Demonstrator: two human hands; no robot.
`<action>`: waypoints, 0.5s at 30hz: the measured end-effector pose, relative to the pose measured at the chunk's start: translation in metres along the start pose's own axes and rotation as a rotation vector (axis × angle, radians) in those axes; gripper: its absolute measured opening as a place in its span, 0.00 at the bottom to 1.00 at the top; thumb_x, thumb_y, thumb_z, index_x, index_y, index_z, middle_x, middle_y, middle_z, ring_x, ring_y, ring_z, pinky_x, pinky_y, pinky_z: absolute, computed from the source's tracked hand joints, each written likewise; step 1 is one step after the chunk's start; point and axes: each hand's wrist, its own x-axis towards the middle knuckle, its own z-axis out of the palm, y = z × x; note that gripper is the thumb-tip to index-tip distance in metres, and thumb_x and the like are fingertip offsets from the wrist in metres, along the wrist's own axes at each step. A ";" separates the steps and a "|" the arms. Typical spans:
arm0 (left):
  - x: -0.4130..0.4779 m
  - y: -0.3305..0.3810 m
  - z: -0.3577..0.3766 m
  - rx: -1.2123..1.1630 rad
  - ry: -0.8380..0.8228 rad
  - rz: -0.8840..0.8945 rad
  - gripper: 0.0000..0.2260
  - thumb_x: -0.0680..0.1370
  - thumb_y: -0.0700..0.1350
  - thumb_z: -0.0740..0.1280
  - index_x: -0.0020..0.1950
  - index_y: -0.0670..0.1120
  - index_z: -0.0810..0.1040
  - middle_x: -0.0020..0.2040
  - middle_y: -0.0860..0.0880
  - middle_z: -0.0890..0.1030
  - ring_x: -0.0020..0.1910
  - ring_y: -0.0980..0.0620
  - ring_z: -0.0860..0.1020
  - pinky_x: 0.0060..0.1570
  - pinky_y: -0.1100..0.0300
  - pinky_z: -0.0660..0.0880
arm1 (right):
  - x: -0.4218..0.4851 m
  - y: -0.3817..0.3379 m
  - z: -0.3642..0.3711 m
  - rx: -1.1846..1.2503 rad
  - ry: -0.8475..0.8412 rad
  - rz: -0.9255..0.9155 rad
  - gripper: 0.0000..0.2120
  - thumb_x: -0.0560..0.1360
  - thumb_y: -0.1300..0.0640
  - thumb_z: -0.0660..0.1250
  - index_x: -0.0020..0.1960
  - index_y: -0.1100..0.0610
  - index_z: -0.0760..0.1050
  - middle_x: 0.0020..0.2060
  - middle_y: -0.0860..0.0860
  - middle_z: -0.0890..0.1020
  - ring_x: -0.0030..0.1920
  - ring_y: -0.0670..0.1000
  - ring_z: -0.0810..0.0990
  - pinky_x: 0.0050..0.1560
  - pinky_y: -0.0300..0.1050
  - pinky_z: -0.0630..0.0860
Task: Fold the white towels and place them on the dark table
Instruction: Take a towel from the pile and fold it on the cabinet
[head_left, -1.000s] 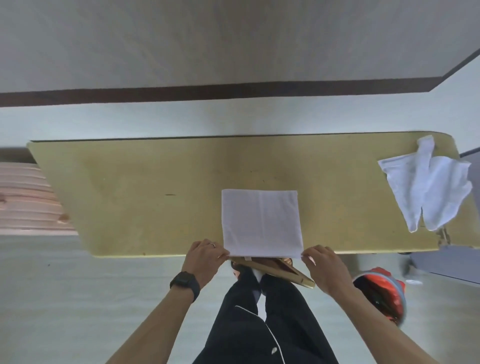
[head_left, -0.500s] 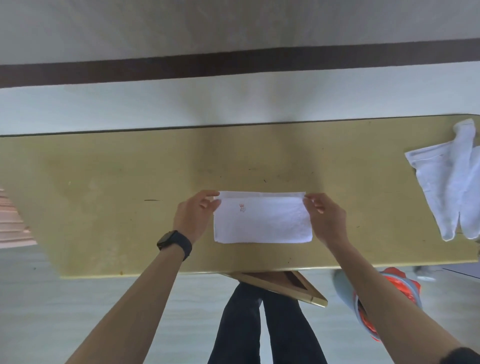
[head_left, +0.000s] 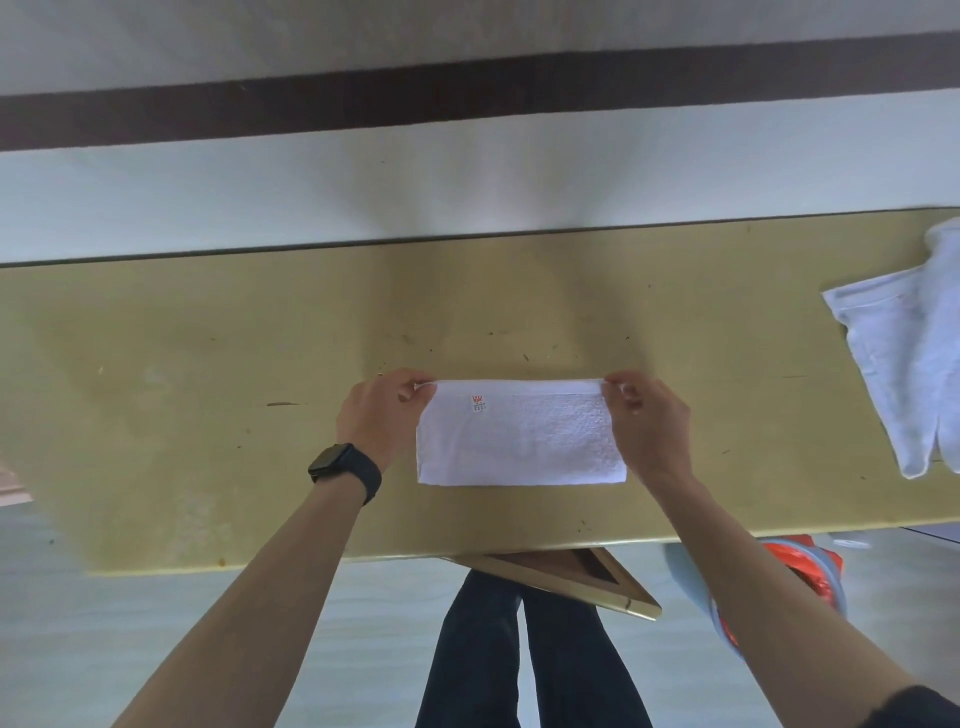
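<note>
The left hand (head_left: 382, 415) and right hand (head_left: 649, 421) each pinch a far corner of the towel (head_left: 519, 447), which lies folded flat between them on the table (head_left: 208, 364); it looks light, soft and limp, best taken by corners or hem, since the middle would sag. Bare tabletop runs beyond the grip and past the left hand; a second towel (head_left: 909, 358) lies well off past the right, the table's edge near behind the wrists.

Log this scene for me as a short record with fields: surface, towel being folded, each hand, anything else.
surface: yellowish tabletop
towel in work: white terry towel with a small red label, folded rectangle, flat
left hand: pinches its far left corner
right hand: pinches its far right corner
waiting: crumpled white towel, tabletop's right end
left wrist: black wristwatch
</note>
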 end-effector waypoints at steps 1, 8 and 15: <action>0.001 0.001 -0.001 0.006 0.000 0.000 0.08 0.79 0.54 0.66 0.54 0.57 0.83 0.45 0.56 0.83 0.46 0.54 0.80 0.49 0.55 0.79 | 0.000 0.000 0.001 -0.011 0.011 -0.005 0.05 0.79 0.52 0.67 0.51 0.48 0.81 0.42 0.46 0.80 0.42 0.46 0.80 0.42 0.34 0.72; 0.007 -0.002 -0.006 -0.005 0.025 0.010 0.03 0.77 0.52 0.69 0.48 0.60 0.82 0.43 0.58 0.81 0.44 0.58 0.78 0.44 0.60 0.75 | 0.003 -0.001 0.002 -0.092 0.024 -0.029 0.04 0.78 0.49 0.67 0.50 0.46 0.80 0.41 0.44 0.79 0.39 0.47 0.80 0.43 0.44 0.77; 0.014 -0.008 -0.006 0.073 0.027 0.067 0.07 0.79 0.52 0.67 0.53 0.56 0.84 0.47 0.55 0.82 0.45 0.54 0.79 0.47 0.55 0.78 | 0.012 0.000 -0.002 -0.144 -0.013 -0.031 0.01 0.77 0.49 0.68 0.47 0.45 0.79 0.39 0.44 0.80 0.40 0.48 0.80 0.41 0.43 0.73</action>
